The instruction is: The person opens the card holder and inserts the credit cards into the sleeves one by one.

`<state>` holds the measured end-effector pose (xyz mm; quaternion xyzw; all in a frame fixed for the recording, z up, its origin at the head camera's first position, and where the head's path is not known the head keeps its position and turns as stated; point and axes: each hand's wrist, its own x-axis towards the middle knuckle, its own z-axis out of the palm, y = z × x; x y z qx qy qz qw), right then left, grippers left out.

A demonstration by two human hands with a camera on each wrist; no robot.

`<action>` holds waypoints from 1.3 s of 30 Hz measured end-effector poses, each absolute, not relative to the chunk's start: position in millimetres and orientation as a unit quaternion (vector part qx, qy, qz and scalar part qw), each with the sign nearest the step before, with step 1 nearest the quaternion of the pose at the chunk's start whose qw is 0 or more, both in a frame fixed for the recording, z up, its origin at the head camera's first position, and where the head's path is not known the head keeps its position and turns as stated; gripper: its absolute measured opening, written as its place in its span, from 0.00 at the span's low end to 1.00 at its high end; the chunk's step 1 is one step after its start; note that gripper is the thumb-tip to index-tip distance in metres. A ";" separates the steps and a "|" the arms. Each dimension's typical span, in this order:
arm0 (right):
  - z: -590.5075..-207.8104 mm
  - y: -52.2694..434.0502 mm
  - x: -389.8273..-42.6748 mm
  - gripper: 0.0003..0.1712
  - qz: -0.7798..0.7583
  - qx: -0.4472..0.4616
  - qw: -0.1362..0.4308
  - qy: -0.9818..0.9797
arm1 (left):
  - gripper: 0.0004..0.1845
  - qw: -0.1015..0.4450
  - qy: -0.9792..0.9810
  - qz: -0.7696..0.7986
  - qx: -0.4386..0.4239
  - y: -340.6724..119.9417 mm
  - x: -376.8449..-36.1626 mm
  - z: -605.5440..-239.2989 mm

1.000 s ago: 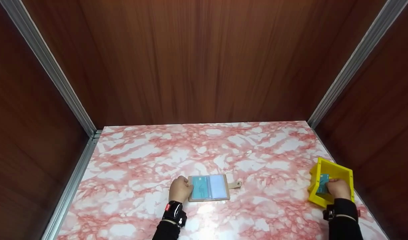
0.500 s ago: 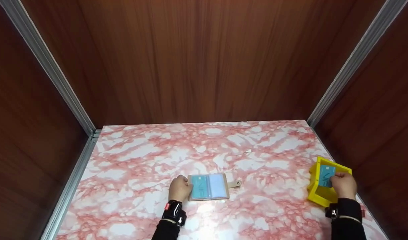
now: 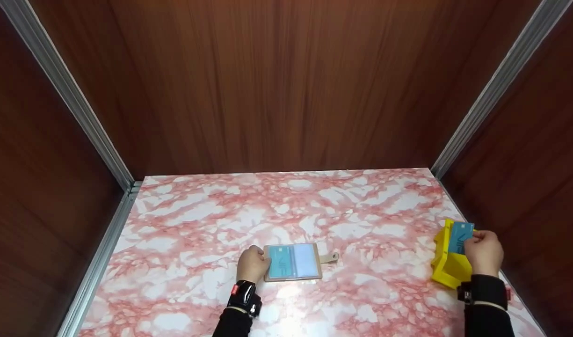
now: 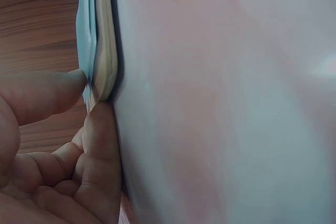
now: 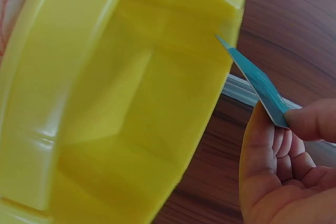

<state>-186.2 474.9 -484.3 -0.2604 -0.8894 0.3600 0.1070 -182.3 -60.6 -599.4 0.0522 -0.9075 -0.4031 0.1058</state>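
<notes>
A tan card holder (image 3: pixel 293 262) lies spread flat on the marble table (image 3: pixel 286 206), showing a teal card in one sleeve. My left hand (image 3: pixel 252 265) pinches its left edge; the left wrist view shows thumb and finger on the holder's edge (image 4: pixel 101 90). At the table's right side stands a yellow bin (image 3: pixel 447 264). My right hand (image 3: pixel 483 252) pinches a teal card (image 3: pixel 460 237) and holds it up above the bin's far rim. In the right wrist view the card (image 5: pixel 257 85) sticks out edge-on beside the bin (image 5: pixel 121 108), whose inside shows nothing.
Dark wood panels with metal corner strips (image 3: pixel 66 100) wall in the table at the back and both sides. The yellow bin sits close to the right wall.
My right hand has lifted the teal card from inside the yellow bin to above its far rim. The left hand and card holder have stayed put.
</notes>
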 end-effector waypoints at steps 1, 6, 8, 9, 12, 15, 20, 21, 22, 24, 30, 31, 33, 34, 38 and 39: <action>-482.7 473.4 -186.4 0.24 0.360 -0.260 0.109 -0.890 | 0.11 0.108 -0.908 -0.402 0.051 -60.7 -182.3 -599.3; -475.8 465.5 -188.2 0.24 0.370 -0.254 0.109 -0.887 | 0.11 0.113 -0.907 -0.402 0.050 -60.8 -182.5 -599.2; -475.1 462.1 -189.4 0.24 0.368 -0.248 0.115 -0.889 | 0.11 0.112 -0.907 -0.404 0.049 -60.8 -182.2 -599.4; -475.1 460.4 -189.9 0.24 0.369 -0.246 0.116 -0.889 | 0.11 0.110 -0.906 -0.406 0.049 -60.8 -182.1 -599.5; -475.9 454.6 -191.8 0.23 0.372 -0.235 0.121 -0.890 | 0.10 0.109 -0.906 -0.406 0.046 -61.3 -181.7 -599.6; -477.3 447.0 -194.0 0.22 0.379 -0.224 0.122 -0.890 | 0.10 0.112 -0.907 -0.404 0.044 -61.6 -181.6 -599.9; -480.6 428.0 -200.7 0.20 0.386 -0.190 0.132 -0.893 | 0.10 0.117 -0.907 -0.403 0.046 -61.8 -181.6 -600.2; -481.4 423.5 -202.4 0.20 0.388 -0.183 0.132 -0.894 | 0.10 0.117 -0.907 -0.402 0.046 -61.7 -181.6 -600.1; -482.5 419.0 -204.3 0.20 0.386 -0.177 0.132 -0.895 | 0.10 0.115 -0.907 -0.403 0.046 -61.7 -181.7 -599.9; -484.1 409.9 -207.7 0.19 0.389 -0.165 0.128 -0.897 | 0.11 0.109 -0.906 -0.405 0.048 -61.7 -181.5 -599.4; -490.2 384.1 -217.0 0.17 0.386 -0.114 0.151 -0.903 | 0.10 0.106 -0.906 -0.407 0.053 -61.2 -181.8 -600.3; -491.1 380.0 -218.1 0.16 0.384 -0.106 0.158 -0.903 | 0.10 0.110 -0.906 -0.406 0.049 -61.2 -182.0 -600.4; -492.8 372.3 -219.7 0.16 0.384 -0.090 0.170 -0.903 | 0.10 0.117 -0.906 -0.405 0.047 -61.2 -182.4 -600.9; -493.5 368.7 -220.2 0.15 0.385 -0.083 0.170 -0.903 | 0.10 0.120 -0.906 -0.404 0.045 -61.3 -182.5 -601.1; -495.4 354.7 -221.9 0.16 0.395 -0.063 0.156 -0.903 | 0.10 0.120 -0.905 -0.407 0.044 -61.8 -183.2 -602.0; -496.4 350.8 -222.5 0.16 0.397 -0.059 0.153 -0.903 | 0.10 0.126 -0.905 -0.404 0.043 -62.2 -184.6 -605.3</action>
